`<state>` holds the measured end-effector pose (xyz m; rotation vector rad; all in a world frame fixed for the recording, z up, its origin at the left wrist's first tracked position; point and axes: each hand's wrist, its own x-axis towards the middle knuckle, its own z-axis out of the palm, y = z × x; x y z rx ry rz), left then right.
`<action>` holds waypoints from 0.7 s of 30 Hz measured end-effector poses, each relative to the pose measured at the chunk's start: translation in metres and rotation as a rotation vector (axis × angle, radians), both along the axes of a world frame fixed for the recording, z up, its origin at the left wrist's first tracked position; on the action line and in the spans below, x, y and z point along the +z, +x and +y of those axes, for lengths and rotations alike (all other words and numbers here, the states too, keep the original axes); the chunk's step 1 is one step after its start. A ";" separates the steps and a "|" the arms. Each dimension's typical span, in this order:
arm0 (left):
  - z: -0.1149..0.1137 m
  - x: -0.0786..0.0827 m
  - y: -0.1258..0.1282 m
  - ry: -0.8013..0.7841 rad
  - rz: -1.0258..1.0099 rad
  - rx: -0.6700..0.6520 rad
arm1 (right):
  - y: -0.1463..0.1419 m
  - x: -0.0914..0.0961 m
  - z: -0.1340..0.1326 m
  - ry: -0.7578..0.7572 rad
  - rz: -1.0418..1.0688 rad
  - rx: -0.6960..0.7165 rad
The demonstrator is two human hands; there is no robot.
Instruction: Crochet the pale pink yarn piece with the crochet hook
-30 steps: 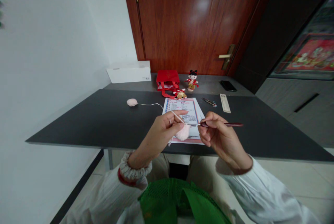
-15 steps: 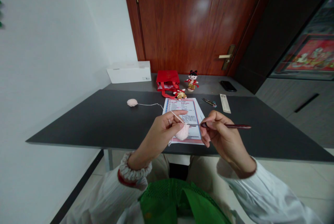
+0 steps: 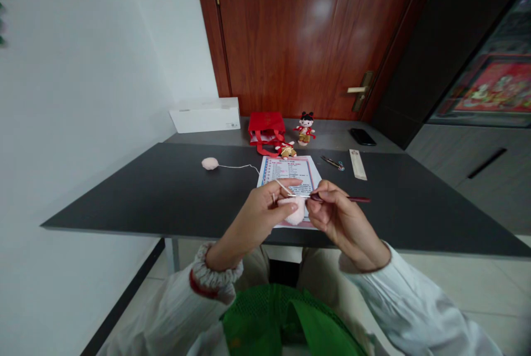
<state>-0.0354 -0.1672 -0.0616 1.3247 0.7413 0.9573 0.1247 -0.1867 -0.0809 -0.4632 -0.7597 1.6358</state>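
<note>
Between its thumb and fingers, my left hand (image 3: 265,203) grips a small pale pink crochet piece (image 3: 296,214), rounded at the bottom. A strand of the same yarn runs over the left fingers. My right hand (image 3: 341,213) is closed around a crochet hook (image 3: 359,199) with a dark red handle. Its thin metal shaft points left and lies at the top edge of the piece; whether the tip is inside a stitch cannot be made out. A pale pink yarn ball (image 3: 209,163) rests on the table to the left, its strand trailing toward my left hand.
Under my hands lies a printed sheet (image 3: 290,168) on the dark table (image 3: 166,195). Behind it are a red bag (image 3: 265,121), two crocheted dolls (image 3: 305,128) and a white box (image 3: 207,115). Small scissors (image 3: 332,162), a pale strip (image 3: 357,165) and a phone (image 3: 362,136) lie right.
My right hand has moved left with the hook, bringing it closer to my left hand. The hook's shaft now lies across the top of the crochet piece, which has turned slightly.
</note>
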 end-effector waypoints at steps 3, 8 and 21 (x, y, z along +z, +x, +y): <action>0.000 -0.001 -0.001 -0.041 -0.020 -0.034 | -0.002 0.000 0.001 -0.126 0.154 0.060; 0.001 -0.003 -0.001 -0.088 -0.051 -0.048 | -0.003 -0.002 0.001 -0.192 0.250 0.080; 0.002 -0.001 -0.001 0.022 0.008 0.010 | 0.005 0.001 -0.001 -0.094 0.026 0.017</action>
